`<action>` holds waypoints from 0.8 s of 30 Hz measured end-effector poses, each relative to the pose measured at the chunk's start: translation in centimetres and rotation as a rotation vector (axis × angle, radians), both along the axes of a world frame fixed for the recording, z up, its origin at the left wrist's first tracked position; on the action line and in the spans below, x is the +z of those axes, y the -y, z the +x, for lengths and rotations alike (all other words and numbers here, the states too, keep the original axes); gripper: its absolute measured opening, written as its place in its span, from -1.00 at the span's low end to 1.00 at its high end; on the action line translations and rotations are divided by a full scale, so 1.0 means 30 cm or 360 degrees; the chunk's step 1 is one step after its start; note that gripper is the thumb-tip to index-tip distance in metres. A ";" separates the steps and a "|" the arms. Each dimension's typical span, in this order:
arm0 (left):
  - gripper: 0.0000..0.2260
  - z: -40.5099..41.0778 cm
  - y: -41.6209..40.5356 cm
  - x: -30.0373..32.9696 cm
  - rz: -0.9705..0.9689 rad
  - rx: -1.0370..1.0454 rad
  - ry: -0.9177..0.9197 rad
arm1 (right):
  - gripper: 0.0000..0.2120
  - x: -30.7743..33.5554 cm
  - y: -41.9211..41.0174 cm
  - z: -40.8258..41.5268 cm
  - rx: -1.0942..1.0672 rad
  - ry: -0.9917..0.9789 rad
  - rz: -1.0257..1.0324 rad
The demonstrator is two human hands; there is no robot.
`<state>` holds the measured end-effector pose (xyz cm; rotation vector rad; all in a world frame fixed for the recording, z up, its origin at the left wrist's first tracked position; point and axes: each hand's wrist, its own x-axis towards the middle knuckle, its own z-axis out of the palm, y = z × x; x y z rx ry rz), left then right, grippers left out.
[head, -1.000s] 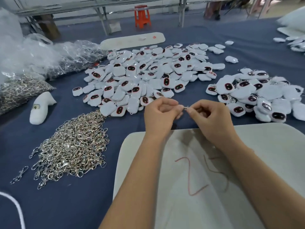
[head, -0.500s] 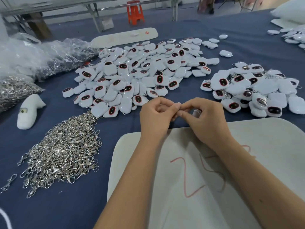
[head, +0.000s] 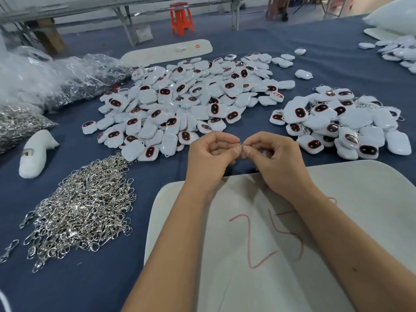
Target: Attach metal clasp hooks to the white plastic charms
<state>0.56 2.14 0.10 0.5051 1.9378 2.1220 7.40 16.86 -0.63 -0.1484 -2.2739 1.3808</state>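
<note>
Both hands — left hand (head: 210, 154), right hand (head: 273, 157) — pinch one small clasp hook (head: 240, 145) | done pile (head: 342, 122) toward table's right edge | we judge most charms (head: 180, 104) remain — hook heap (head: 83, 208) large.

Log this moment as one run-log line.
step: attaching clasp | left hand: pinching small metal piece | right hand: pinching same | clasp pile: left | charms: ahead

Glossy plastic charms (head: 186, 104), shiny metal hooks (head: 83, 210), matt cloth (head: 78, 284).
</note>
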 end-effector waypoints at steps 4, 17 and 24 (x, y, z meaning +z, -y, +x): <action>-0.88 0.002 0.001 0.007 0.0042 -0.0046 0.0050 | -0.84 -0.003 -0.006 -0.003 0.0043 0.0009 -0.0053; -0.87 -0.010 0.015 0.005 0.0039 -0.0140 0.0068 | -0.83 -0.001 0.002 0.007 -0.0033 -0.0088 0.0055; -0.87 -0.019 0.019 0.002 0.0088 -0.0187 0.0051 | -0.85 0.005 0.004 0.011 -0.0066 -0.0187 0.0132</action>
